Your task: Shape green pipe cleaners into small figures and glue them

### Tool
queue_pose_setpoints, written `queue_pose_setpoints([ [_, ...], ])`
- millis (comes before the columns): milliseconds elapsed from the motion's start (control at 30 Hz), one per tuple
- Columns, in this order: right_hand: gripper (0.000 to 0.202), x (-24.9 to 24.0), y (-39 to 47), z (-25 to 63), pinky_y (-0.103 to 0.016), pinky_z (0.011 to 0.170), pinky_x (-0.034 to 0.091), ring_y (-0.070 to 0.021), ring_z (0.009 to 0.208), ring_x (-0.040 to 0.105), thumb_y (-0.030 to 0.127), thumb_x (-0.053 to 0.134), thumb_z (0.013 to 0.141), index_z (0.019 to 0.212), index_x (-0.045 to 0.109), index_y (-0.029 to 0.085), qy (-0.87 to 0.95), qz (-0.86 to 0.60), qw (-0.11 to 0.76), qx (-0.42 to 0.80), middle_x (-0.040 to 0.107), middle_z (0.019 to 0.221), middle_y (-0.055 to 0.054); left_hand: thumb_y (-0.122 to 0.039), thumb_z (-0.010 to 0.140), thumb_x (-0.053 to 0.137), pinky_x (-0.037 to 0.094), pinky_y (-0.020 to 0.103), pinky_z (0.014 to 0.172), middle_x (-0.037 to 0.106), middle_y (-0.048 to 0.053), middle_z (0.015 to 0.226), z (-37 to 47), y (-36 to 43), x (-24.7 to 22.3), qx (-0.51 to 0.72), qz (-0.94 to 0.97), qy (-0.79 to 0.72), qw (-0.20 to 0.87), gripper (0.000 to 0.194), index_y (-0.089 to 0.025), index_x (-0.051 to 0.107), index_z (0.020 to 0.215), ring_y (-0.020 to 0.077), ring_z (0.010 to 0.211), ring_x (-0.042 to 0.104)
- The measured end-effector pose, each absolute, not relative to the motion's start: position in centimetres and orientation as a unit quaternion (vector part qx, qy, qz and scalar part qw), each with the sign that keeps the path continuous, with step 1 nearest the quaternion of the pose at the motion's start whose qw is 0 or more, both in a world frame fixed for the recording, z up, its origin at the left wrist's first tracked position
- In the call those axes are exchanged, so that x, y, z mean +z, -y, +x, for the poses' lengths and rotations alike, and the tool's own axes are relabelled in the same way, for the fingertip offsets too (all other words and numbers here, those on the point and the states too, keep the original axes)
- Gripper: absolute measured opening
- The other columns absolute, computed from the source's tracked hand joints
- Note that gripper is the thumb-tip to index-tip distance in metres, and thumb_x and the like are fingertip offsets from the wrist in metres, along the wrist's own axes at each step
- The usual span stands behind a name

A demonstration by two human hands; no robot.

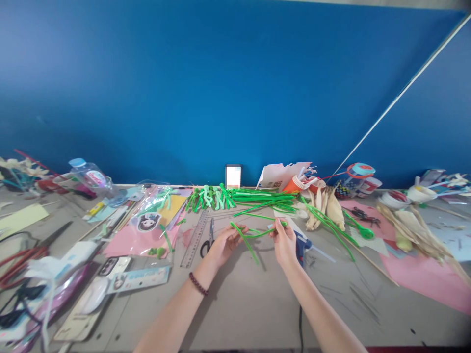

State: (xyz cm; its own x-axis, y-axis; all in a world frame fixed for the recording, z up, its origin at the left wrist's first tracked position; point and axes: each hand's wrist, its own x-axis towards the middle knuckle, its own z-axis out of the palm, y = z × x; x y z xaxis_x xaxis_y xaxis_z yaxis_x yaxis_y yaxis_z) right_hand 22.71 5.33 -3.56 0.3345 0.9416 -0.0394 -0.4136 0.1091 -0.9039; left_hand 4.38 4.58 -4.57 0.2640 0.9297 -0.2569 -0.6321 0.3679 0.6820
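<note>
Between my hands, above the grey table, green pipe cleaners (251,249) cross each other. My left hand (228,240) pinches them near the crossing, at their left end. The fingers of my right hand (282,238) are closed on the right end of a green pipe cleaner. Behind my hands lies a bundle of long green pipe cleaners (263,197). Left of it is a row of short, twisted green pieces (209,197). Black-handled scissors (208,241) and a clear ruler (195,240) lie beside my left hand. A blue glue gun (302,243) rests by my right hand.
A small upright screen (233,176) leans on the blue wall. Pink paper and a plastic bag (150,215) lie left, with large red-handled scissors (33,255), phones and a bottle (91,176). Dried husks (326,208), cups and pink sheets (430,279) are right.
</note>
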Motion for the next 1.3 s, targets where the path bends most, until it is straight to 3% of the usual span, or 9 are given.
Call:
queue_pose_setpoints([
  [267,0.033,-3.8,-5.3,22.4,-0.025,0.051,0.044,-0.0096,0.049,0.052,0.040,0.077,0.061,0.077,0.055,0.022,0.288,-0.419,0.664,0.548,0.054,0.063,0.005,-0.019,0.067,0.070,0.047,0.034,0.089,0.070,0.010,0.097,4.7,-4.6,-4.8,0.528,0.253,-0.287,0.759,0.014,-0.014,0.066,0.079,0.0233,0.096,0.064],
  [567,0.031,-4.3,-4.9,21.6,-0.028,0.058,0.049,-0.0141,0.055,0.060,0.040,0.077,0.061,0.076,0.057,0.021,0.323,-0.390,0.588,0.631,0.063,0.066,0.003,-0.025,0.067,0.072,0.048,0.034,0.087,0.071,0.011,0.092,5.2,-4.5,-4.0,0.528,0.279,-0.313,0.739,0.017,-0.014,0.067,0.080,0.0245,0.094,0.064],
  [900,0.034,-4.1,-5.8,22.8,-0.022,0.052,0.046,-0.0080,0.052,0.052,0.038,0.078,0.058,0.079,0.056,0.021,0.249,-0.407,0.692,0.542,0.054,0.063,0.007,-0.023,0.065,0.078,0.053,0.022,0.072,0.070,0.005,0.084,4.7,-4.9,-5.0,0.579,0.185,-0.316,0.728,0.021,-0.012,0.066,0.078,0.0126,0.074,0.065],
  [1300,0.033,-4.3,-5.6,22.8,-0.025,0.052,0.046,-0.0101,0.049,0.055,0.043,0.070,0.069,0.085,0.054,0.019,0.355,-0.442,0.678,0.469,0.057,0.067,0.003,-0.025,0.067,0.076,0.052,0.023,0.069,0.068,0.004,0.080,4.2,-5.3,-5.7,0.583,0.135,-0.261,0.757,0.017,-0.015,0.066,0.076,0.0118,0.070,0.063],
])
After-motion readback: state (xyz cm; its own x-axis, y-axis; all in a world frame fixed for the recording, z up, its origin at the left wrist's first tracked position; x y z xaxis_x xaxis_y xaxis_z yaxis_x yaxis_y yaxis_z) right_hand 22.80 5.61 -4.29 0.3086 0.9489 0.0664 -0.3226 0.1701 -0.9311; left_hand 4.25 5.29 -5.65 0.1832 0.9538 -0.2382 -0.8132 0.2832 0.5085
